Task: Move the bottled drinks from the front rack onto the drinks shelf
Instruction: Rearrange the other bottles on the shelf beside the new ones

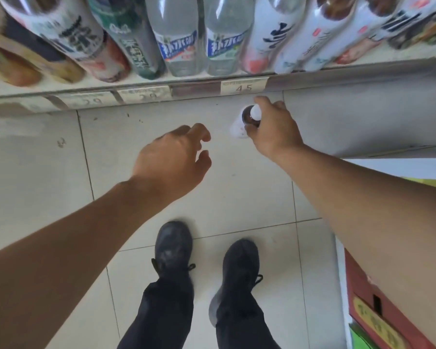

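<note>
**Item: one bottled drink, in hand, short of the drinks shelf**

Head view, the only view.

Risks, as judged:
- Grip. The right hand [275, 127] holds the bottle [247, 120] from above, fingers curled about its neck and shoulder, nothing under the base. A slip here would drop it onto the tiled floor [237, 187].
- Support. The left hand [171, 157] hangs empty, fingers apart and loosely bent, near the bottle but not touching it. It gives no backup in its present place.
- Placement. The drinks shelf [199, 90] shows a closely packed front row of shelved bottles [176, 39]; no free slot is visible. Pushing one in could knock a neighbour off the edge.
- Clearance. The bottle is below the shelf lip and just beside the price tag [244, 86]; lifting straight up may catch the edge.

Description of item:
- White cap, dark contents at the shoulder, pale label lower down; label print too blurred to read.
- Seen from above, roughly upright, hanging over the floor in front of the shelf.
- Small beside the shelved bottles, so probably light and easily carried one-handed.
</note>
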{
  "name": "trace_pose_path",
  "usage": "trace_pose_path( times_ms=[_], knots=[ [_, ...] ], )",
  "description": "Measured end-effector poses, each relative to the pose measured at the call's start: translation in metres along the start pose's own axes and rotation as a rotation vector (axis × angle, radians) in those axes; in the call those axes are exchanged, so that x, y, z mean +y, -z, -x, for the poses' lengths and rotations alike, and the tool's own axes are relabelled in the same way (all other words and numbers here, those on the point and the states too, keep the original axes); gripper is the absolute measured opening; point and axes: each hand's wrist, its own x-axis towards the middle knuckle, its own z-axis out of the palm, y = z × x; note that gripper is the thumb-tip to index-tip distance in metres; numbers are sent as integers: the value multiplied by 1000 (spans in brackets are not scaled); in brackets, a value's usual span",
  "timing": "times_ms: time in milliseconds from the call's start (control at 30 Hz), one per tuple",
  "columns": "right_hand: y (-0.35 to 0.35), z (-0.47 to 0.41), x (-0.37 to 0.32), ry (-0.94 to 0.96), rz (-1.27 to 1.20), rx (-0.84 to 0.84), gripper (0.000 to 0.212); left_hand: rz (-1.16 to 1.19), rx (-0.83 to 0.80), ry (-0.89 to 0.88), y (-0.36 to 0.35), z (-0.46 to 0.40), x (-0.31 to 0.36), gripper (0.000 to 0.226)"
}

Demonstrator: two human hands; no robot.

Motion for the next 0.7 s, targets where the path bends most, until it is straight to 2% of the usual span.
trace_pose_path(
  times_ms=[133,233,333,500,700],
  knots=[
    [-3,9,1,-82,13,55,29,-2,-23,25,4,8,-4,26],
    [0,37,10,-168,-79,141,30,-1,-22,34,16,21,2,26],
    [26,81,6,-161,-138,189,31,-11,-38,25,36,46,16,27],
    [111,156,-23,-23,-139,233,31,8,-19,8,96,87,58,30],
    [254,250,-84,179,-128,279,33,82,57,-31,210,135,122,38]
  ],
)
